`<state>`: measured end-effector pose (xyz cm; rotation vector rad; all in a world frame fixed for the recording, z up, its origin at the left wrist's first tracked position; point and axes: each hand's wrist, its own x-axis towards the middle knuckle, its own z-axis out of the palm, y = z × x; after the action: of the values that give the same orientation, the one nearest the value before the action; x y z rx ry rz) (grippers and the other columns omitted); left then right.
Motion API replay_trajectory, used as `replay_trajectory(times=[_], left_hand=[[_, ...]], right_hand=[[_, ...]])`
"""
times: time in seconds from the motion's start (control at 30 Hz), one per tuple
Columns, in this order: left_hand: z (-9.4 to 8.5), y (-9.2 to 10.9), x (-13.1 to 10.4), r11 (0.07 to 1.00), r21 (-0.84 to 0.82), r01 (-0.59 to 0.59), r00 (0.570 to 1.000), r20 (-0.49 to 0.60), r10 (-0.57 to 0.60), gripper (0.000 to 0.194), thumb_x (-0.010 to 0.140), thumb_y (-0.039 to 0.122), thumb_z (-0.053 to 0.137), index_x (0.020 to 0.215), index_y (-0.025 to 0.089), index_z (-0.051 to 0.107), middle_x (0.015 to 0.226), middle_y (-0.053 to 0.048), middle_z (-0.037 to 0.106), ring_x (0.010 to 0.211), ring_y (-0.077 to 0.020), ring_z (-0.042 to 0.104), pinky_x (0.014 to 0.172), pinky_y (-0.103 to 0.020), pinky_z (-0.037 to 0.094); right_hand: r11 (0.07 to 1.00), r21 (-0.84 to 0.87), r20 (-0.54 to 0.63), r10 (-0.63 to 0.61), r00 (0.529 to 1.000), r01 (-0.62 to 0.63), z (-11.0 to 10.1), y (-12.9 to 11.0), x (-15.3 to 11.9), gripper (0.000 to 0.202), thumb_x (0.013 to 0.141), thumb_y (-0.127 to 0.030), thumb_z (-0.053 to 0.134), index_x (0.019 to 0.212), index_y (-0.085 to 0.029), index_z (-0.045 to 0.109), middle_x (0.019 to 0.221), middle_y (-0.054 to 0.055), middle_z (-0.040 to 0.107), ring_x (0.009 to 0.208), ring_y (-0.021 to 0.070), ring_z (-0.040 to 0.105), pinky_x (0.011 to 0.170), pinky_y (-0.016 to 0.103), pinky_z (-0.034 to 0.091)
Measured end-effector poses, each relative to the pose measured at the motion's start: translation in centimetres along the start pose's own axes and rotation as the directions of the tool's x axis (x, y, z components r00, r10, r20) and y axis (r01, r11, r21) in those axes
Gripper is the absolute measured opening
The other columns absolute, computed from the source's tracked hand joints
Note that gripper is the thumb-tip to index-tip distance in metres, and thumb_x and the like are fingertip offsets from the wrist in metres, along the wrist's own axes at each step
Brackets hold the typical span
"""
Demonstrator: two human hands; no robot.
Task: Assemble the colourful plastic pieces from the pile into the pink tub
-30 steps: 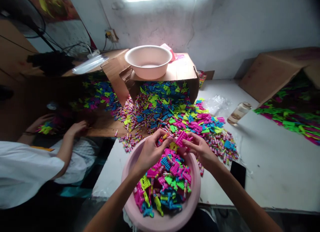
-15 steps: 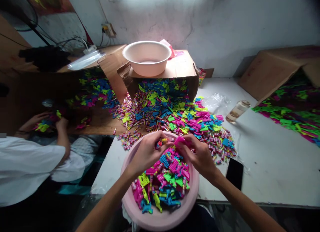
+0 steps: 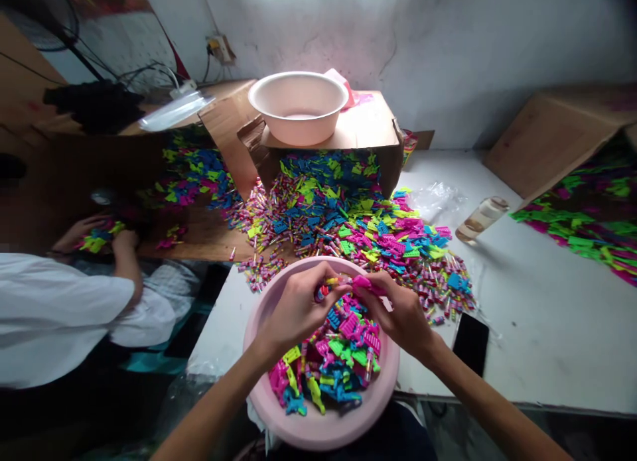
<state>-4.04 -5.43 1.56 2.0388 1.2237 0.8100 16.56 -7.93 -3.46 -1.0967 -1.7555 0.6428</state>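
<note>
My left hand (image 3: 304, 303) is closed around several small candy tubes (image 3: 323, 291) with coloured wrappers, over the pink basin. My right hand (image 3: 402, 310) pinches a magenta plastic piece (image 3: 367, 285), which meets the tip of a tube from my left hand. Below both hands, the pink basin (image 3: 385, 408) holds magenta, green, yellow and blue plastic pieces (image 3: 343, 355) mixed with some tubes. Behind the basin lies a heap of loose tubes and plastic pieces (image 3: 318, 212), spilling from a cardboard box (image 3: 385, 119).
An empty pale basin (image 3: 298, 126) sits on the box. A bottle (image 3: 482, 219) and black phone (image 3: 470, 343) are on the white table (image 3: 557, 341) at right, near another open box (image 3: 552, 142). At left, a person in white (image 3: 54, 308) handles similar pieces.
The view has shifted slightly. My hands remain together over the basin, and the magenta piece has turned a little in my right fingers.
</note>
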Motion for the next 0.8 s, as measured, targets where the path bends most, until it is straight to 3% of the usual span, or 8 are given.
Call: replay_trajectory(times=[0.1,0.2,0.3,0.4,0.5,0.6,0.8], left_hand=[[-0.5,-0.6,0.2,1.000,-0.018,0.002,0.995,0.099,0.000,0.021,0.094,0.036,0.063,0.083,0.019,0.060,0.078,0.000,0.064,0.072,-0.0149,0.057,0.065,-0.024,0.040],[0.0,-0.9,0.2,1.000,-0.029,-0.002,0.989,0.150,0.007,0.021,0.093,0.033,0.064,0.079,0.019,0.058,0.073,0.001,0.061,0.067,-0.0140,0.054,0.061,-0.023,0.038],[1.5,-0.5,-0.7,0.998,0.049,-0.043,0.999,-0.012,0.044,0.014,0.094,0.026,0.060,0.082,0.020,0.056,0.075,0.000,0.062,0.065,-0.0143,0.055,0.062,-0.024,0.039],[2.2,-0.2,-1.4,0.993,0.081,-0.085,0.988,-0.124,0.094,0.009,0.096,0.023,0.057,0.088,0.021,0.056,0.080,-0.002,0.064,0.069,-0.0151,0.058,0.065,-0.025,0.042],[1.0,-0.3,-1.1,0.996,0.014,-0.090,0.995,0.048,0.089,0.013,0.095,0.026,0.060,0.084,0.020,0.056,0.077,0.000,0.063,0.067,-0.0138,0.056,0.063,-0.023,0.040],[-0.5,-0.8,-0.3,0.997,-0.037,-0.071,0.973,0.217,0.077,0.020,0.094,0.032,0.063,0.079,0.019,0.057,0.074,0.001,0.060,0.065,-0.0126,0.052,0.061,-0.022,0.036],[-0.1,-2.7,0.4,0.997,-0.058,0.045,0.965,0.260,-0.028,0.025,0.094,0.040,0.062,0.082,0.018,0.065,0.074,0.001,0.062,0.066,-0.0133,0.054,0.061,-0.022,0.038]], right_hand=[[0.996,0.000,0.027,-0.088,0.996,0.088,-0.1,0.3,-0.3,0.012,0.099,-0.026,0.057,0.109,-0.025,0.063,0.091,0.003,0.075,0.068,0.0162,0.072,0.068,0.026,0.057],[0.996,-0.006,0.019,-0.089,0.996,0.090,0.4,0.5,-0.5,0.011,0.098,-0.028,0.058,0.108,-0.025,0.064,0.089,0.003,0.076,0.071,0.0178,0.072,0.068,0.027,0.057],[0.999,-0.028,-0.056,-0.018,0.998,0.016,0.8,0.4,-0.7,0.012,0.100,-0.027,0.055,0.108,-0.026,0.064,0.089,0.003,0.076,0.071,0.0179,0.073,0.069,0.027,0.057],[0.998,-0.027,-0.053,-0.054,0.997,0.052,0.5,0.6,-0.7,0.015,0.099,-0.023,0.056,0.111,-0.026,0.064,0.094,0.004,0.077,0.074,0.0181,0.074,0.073,0.028,0.057],[0.991,0.024,0.048,-0.132,0.990,0.131,-0.1,1.0,-0.8,0.017,0.096,-0.022,0.060,0.112,-0.026,0.064,0.095,0.004,0.077,0.078,0.0191,0.075,0.071,0.027,0.056],[0.987,0.109,0.105,-0.127,0.986,0.115,-0.1,1.5,-1.1,0.016,0.096,-0.023,0.061,0.112,-0.025,0.063,0.095,0.003,0.077,0.078,0.0183,0.074,0.069,0.026,0.056],[0.973,0.184,0.171,0.105,0.980,-0.136,1.6,2.6,-1.3,0.013,0.098,-0.032,0.059,0.106,-0.023,0.063,0.088,0.003,0.075,0.070,0.0176,0.071,0.066,0.028,0.055]])
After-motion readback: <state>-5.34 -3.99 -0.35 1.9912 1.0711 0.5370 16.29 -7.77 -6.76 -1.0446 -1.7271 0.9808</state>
